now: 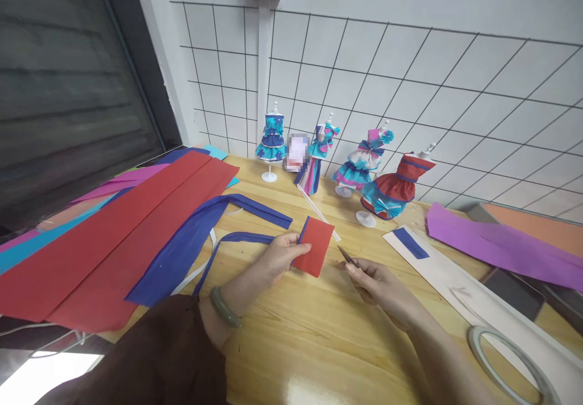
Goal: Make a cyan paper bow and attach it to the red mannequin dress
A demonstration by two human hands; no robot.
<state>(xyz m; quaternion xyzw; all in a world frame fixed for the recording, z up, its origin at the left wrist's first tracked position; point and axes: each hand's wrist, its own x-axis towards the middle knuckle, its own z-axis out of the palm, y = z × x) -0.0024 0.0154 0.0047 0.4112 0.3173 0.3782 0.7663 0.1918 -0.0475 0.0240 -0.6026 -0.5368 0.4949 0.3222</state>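
Note:
A small red piece of paper (317,246) with a blue strip along its left edge is pinched between the thumb and fingers of my left hand (279,255), just above the wooden table. To its right, my right hand (368,279) is closed on a dark pointed tool (348,256). Its tip points up and left toward the red piece, a little apart from it. My fingers hide its handle, so I cannot tell whether it is scissors or tweezers. Beside my left hand lie long blue paper strips (182,253), the lower one running behind the hand.
Large red sheets (132,235) cover the left side. Miniature dresses (273,141) on stands line the back, near a blurred phone (297,152). At right lie a pale strip (437,271) with a blue patch, purple paper (496,244) and a tape roll (478,339).

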